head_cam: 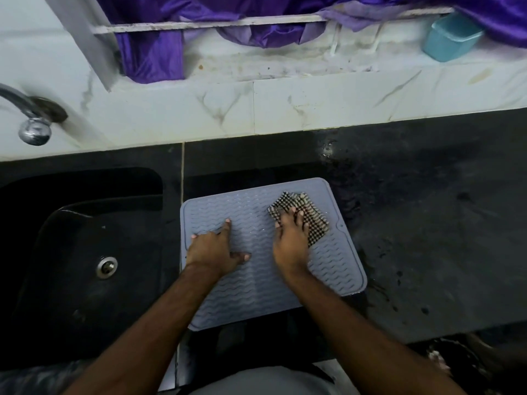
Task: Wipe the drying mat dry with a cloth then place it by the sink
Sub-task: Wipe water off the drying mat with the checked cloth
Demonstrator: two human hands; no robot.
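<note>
A grey ribbed drying mat (256, 286) lies flat on the black counter, just right of the sink (85, 246), with its near edge over the counter's front. My left hand (215, 249) presses flat on the mat's left part, fingers spread. My right hand (289, 238) presses a black-and-white checked cloth (310, 215) onto the mat's upper right area, fingers straight on top of it.
A chrome tap (31, 121) juts out above the sink at the left. The black counter (427, 223) to the right is wet with droplets. A light blue plastic tub (452, 37) stands on the ledge at back right, under purple fabric (159, 49).
</note>
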